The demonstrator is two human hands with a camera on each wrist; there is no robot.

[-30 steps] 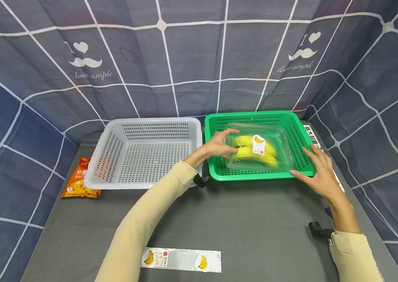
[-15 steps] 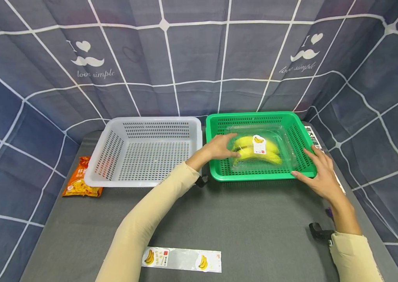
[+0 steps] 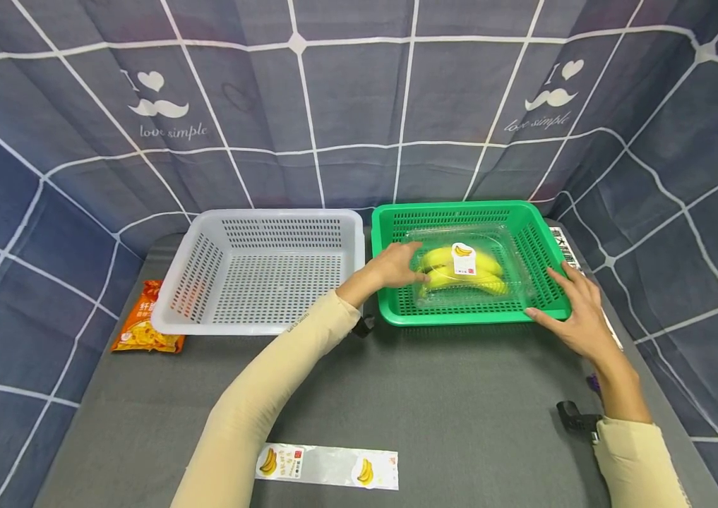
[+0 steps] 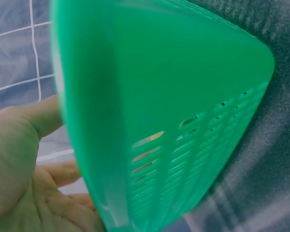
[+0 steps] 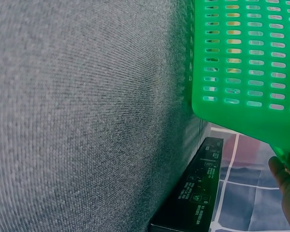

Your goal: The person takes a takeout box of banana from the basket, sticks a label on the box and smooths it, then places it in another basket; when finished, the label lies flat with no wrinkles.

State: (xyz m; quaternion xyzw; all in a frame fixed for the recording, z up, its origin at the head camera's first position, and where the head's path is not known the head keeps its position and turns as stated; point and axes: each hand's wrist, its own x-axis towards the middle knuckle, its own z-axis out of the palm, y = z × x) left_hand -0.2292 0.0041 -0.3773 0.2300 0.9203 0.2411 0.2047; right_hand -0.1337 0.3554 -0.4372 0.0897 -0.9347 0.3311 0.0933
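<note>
A clear plastic box of bananas (image 3: 467, 271) with a white label lies flat inside the green basket (image 3: 460, 319). My left hand (image 3: 387, 268) reaches over the basket's left rim and grips the left end of the box, thumb toward the front. In the left wrist view the fingertips pass out of sight behind the green rim. At the front right corner, my right hand (image 3: 581, 317) holds the basket, its thumb on the front rim and fingers over the right side. The right wrist view shows only part of the right hand (image 5: 286, 193) against the rim.
Left of the green basket stands a white basket (image 3: 282, 329). An orange snack bag (image 3: 149, 321) lies beyond it. A strip with banana labels (image 3: 327, 466) rests at the table's front. A dark printed box (image 5: 188, 193) sits near the right hand.
The banana box has shifted slightly right and settled, then crept a little left, with my left hand moving along. My right hand stays on the basket corner.
</note>
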